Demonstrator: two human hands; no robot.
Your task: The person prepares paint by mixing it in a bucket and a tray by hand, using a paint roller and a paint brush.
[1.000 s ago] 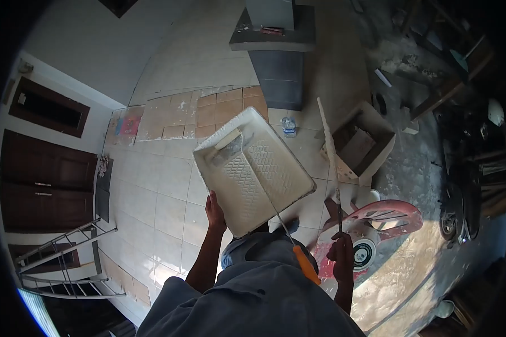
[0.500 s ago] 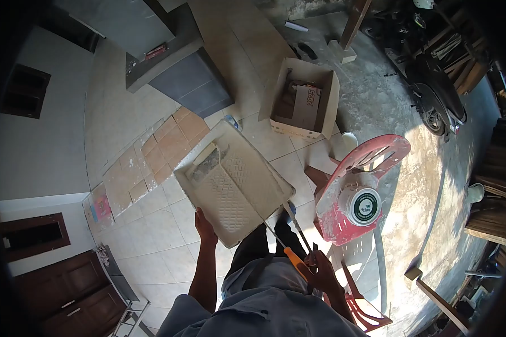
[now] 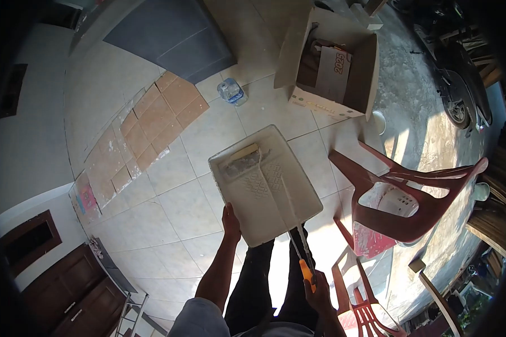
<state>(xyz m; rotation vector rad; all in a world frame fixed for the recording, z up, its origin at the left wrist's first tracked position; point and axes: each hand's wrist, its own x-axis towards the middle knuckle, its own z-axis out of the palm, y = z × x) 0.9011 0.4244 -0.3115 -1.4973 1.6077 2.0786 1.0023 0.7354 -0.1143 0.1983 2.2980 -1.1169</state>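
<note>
My left hand [image 3: 231, 223] is closed on the left edge of a paint-stained roller tray [image 3: 306, 194], held above the tiled floor in front of my legs. A paint roller [image 3: 243, 159] rests its head in the far end of the tray, its frame running back over the ribbed slope. My right hand [image 3: 319, 292] is wrapped round the roller's orange handle [image 3: 306, 271]. A second thin rod [image 3: 302, 238] runs beside the handle into my right hand; its kind I cannot make out.
On the right stand a paint-splashed red plastic chair [image 3: 388, 224] and another red chair [image 3: 371, 320]. Ahead are an open cardboard box [image 3: 326, 105], a plastic water bottle [image 3: 231, 92] and a grey tiled block [image 3: 180, 42]. Flattened cardboard [image 3: 143, 129] covers floor at left.
My view has shifted, and the tray with the roller appears lower and further right. The water bottle shows in full now. The chair looks turned, with the labelled paint bucket's label out of sight.
</note>
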